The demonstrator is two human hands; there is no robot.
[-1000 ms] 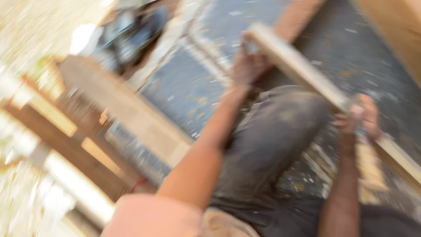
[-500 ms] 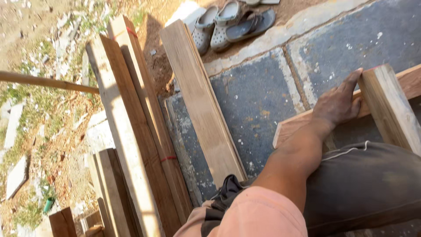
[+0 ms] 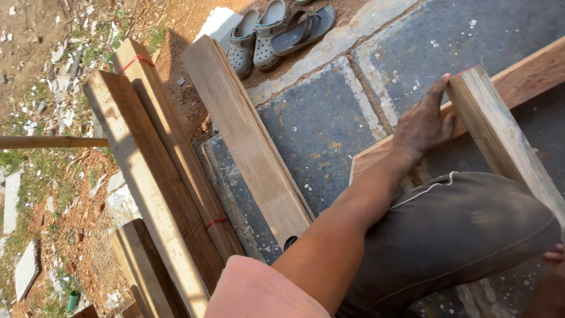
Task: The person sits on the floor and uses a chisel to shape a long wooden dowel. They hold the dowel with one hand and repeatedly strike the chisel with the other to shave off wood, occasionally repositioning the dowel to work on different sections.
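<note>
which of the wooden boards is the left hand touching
The short thick board angled across the knee: the left hand rests against its upper end. The long planks leaning by the stone step lie apart from it, untouched.
</note>
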